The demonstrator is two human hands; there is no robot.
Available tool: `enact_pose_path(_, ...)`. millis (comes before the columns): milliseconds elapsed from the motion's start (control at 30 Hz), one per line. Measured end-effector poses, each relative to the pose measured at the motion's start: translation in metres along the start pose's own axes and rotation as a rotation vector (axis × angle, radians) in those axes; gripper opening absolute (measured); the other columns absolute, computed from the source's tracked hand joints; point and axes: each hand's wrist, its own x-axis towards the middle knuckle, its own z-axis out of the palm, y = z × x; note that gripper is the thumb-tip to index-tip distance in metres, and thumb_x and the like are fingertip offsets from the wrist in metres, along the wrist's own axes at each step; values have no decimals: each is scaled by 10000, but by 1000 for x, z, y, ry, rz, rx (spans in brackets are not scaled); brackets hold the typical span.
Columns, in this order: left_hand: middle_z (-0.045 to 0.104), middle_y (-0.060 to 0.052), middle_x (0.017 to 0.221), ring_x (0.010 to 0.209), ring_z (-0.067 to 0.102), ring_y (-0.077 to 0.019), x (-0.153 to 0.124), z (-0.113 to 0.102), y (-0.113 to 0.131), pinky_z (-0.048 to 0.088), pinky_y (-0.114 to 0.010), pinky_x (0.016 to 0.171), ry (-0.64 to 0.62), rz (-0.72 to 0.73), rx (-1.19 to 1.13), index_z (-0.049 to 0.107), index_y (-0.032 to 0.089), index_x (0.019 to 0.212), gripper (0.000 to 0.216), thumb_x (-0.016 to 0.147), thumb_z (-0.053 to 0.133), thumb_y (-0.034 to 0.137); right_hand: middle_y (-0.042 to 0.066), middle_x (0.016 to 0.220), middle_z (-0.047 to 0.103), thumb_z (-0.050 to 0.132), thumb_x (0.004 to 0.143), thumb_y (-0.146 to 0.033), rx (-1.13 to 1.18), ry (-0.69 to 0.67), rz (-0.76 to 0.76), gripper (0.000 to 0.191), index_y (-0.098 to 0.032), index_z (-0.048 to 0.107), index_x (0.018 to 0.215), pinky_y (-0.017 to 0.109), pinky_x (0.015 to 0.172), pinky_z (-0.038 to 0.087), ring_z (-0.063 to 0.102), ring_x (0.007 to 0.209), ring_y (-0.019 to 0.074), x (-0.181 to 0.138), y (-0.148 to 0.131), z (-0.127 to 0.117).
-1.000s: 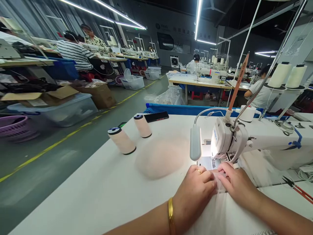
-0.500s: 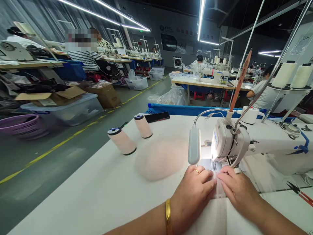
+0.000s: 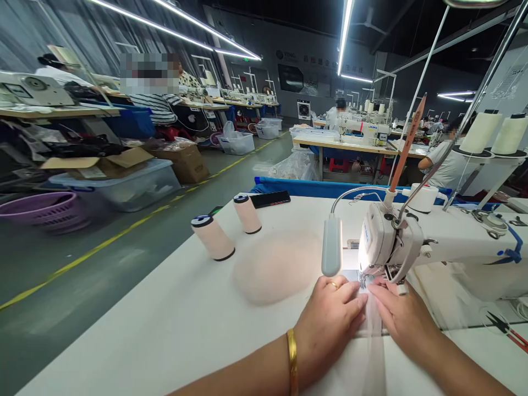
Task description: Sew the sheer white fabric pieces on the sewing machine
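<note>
A strip of sheer, pale fabric (image 3: 374, 357) runs from the table's front edge up under the presser foot of a white sewing machine (image 3: 377, 236). My left hand (image 3: 330, 322), with a gold ring and bracelet, lies on the strip's left side, fingers bent and closed on it just in front of the foot. From the right, my right hand (image 3: 406, 316) grips the same fabric, its fingertips close beside the foot and partly behind machine parts. A lit gooseneck lamp (image 3: 331, 247) hangs over my left fingers. Left of it lies a round, sheer, peach-toned piece (image 3: 276, 269).
Two peach thread cones (image 3: 213, 239) stand at the table's left edge, near a black phone (image 3: 270, 199). Red-handled thread snips (image 3: 511, 334) lie at right. An orange pencil (image 3: 408, 146) stands upright on the machine. Beyond are bins, an aisle and people at other machines.
The view has shifted slightly, so the table and machine sit a little further right. My right fingertips are now further in under the machine head. Both hands stay on the fabric.
</note>
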Motion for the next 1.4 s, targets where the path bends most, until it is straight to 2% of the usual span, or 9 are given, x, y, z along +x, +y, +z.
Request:
enact_pose_path(300,737,-58,1162,1080,624,-295,3,-17,2,391,-444,901,-95,-25,-47,676,247,1151,257,905,741,278,168,1214,711,446,998,-132,74,-45,9,374,-230,718,1234,444,831,615,687,1086,320,-7,6,-4)
enact_pose_path(367,723,-66,1181,1090,624,-305,1,-31,0,403,-437,922,-152,28,-93,663,253,1185,418,835,825,415,146,1256,704,556,1021,-263,161,-98,-13,284,-256,688,1272,474,915,592,658,1157,333,-13,6,-15)
enact_pose_path(433,704,-75,1199,1096,622,-313,-2,-42,-3,421,-422,928,-216,107,-130,659,258,1196,566,743,875,520,117,1350,666,758,925,-450,269,-200,-64,466,-292,630,1345,497,1022,543,607,1248,348,-17,4,-28)
enact_pose_path(500,691,-67,1205,1123,613,-313,-5,-45,-6,429,-406,938,-251,151,-141,681,263,1113,485,717,892,448,88,1417,620,867,812,-521,340,-302,-99,623,-317,608,1340,490,1080,501,569,1292,348,-19,1,-36)
enact_pose_path(533,693,-55,1190,1123,613,-297,-6,-42,-8,429,-396,942,-241,152,-147,686,254,1037,337,757,853,337,73,1411,618,851,843,-476,357,-328,-104,521,-315,624,1284,478,1083,493,569,1284,334,-19,0,-38)
enact_pose_path(633,700,-24,975,937,626,-202,-4,-24,-10,442,-330,856,-130,76,-200,610,208,839,179,830,574,33,50,1240,688,562,1024,-197,388,-300,-116,107,-268,630,1066,421,985,510,622,1144,266,-15,-4,-36)
enact_pose_path(767,574,1,764,694,507,-168,6,-3,-7,417,-286,656,-35,-73,-303,465,221,798,178,875,441,62,51,986,708,410,1074,-203,455,-137,-10,231,-252,616,981,358,801,526,655,921,232,-9,-4,-27)
enact_pose_path(967,589,-8,820,734,517,-187,20,6,-3,428,-302,683,-22,-165,-324,455,224,839,133,794,485,102,56,927,717,419,1092,-389,570,83,205,311,-243,669,978,322,751,539,654,803,217,-3,-6,-20)
enact_pose_path(1400,520,11,721,677,536,-143,29,4,-11,418,-236,606,-45,-167,-410,550,186,633,149,775,566,141,-8,663,594,386,1094,-538,691,85,322,447,-225,577,837,254,592,465,549,620,169,4,-8,-15)
